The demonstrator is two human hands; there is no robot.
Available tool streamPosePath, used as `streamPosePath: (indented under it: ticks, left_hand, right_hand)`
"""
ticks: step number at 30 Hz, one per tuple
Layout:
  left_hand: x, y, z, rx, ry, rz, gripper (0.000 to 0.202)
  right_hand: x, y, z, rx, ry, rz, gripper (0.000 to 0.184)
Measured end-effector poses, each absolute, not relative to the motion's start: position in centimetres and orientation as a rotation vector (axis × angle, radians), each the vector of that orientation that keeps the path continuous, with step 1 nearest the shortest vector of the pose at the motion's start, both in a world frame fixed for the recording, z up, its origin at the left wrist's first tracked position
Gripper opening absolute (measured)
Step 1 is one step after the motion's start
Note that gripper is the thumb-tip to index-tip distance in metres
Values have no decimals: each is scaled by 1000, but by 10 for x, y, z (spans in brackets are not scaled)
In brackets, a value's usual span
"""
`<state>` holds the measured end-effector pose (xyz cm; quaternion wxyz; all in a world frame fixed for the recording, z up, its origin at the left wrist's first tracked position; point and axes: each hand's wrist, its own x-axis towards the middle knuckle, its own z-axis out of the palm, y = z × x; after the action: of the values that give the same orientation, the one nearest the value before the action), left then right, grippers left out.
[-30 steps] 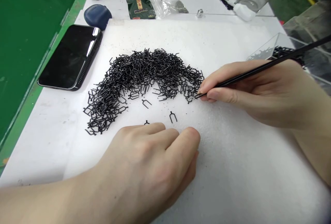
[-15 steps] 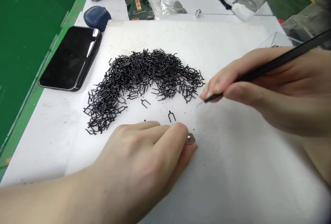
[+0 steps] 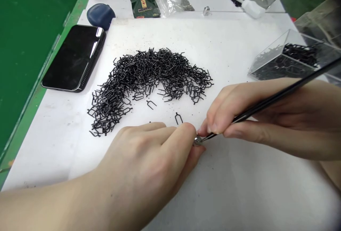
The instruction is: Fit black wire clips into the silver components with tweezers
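Braced on the foam sheet (image 3: 239, 46) near the clip pile (image 3: 149, 76), the left hand (image 3: 149, 160) pinches a small silvery part (image 3: 197, 140) steady while the right hand (image 3: 255, 117), gripping a slim black tool (image 3: 282, 94) pen-fashion, touches it.

The left hand (image 3: 157, 152) rested on the white pad (image 3: 239, 188) near its front edge, pinching a small metal part (image 3: 197, 140) between thumb and forefinger. The right hand (image 3: 266, 117) gripped a thin black tool (image 3: 279, 94), tip against that part; whether the tip carried anything could not be resolved. A pile of black clips (image 3: 149, 78) lay mid-pad.
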<state>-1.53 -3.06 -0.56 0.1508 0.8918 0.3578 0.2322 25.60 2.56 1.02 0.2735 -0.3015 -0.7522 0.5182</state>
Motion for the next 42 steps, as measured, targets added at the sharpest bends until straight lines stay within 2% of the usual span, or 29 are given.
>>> streamPosePath:
  ticks: [12,16,27,35,42]
  left_hand:
    - [-15,-31,-3,2618,1003,620,39]
    - [-16,-31,-4,2635,984,640,41]
    - [-11,-30,-4,2668,987,622,38]
    - [-19,-33,4,2665,946,725,24]
    - [-22,-37,7,2600,920,689,34]
  right_hand:
    - [258,29,6,-804,-2102,1378,16]
    - [261,28,5,-793,-2089,1398,20]
    - [258,29,8,-814,-2105,1358,19]
    - [255,29,9,-778,-2113,1332,14]
    - [255,29,10,-762,-2123,1364,15]
